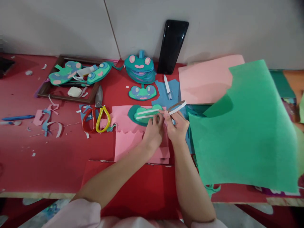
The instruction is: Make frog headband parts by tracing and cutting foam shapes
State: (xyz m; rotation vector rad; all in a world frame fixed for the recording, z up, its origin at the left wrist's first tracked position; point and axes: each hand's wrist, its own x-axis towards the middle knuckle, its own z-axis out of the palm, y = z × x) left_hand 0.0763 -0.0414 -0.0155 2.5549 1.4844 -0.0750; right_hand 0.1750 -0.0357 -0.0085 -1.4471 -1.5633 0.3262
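A green felt cutout lies on a darker green piece, both on pink felt sheets. Two white strips of tape run side by side across the cutout. My left hand rests at its lower right edge, fingers bent and pressing on the tape and felt. In my right hand is a roll of white double-sided tape, pinched between thumb and fingers. Both hands' fingertips nearly meet at the right end of the strips.
Scissors lie left of the pink felt. A wooden frame holds finished felt faces; more felt faces are stacked behind. A black phone leans on the wall. Large green felt and pink felt cover the right side.
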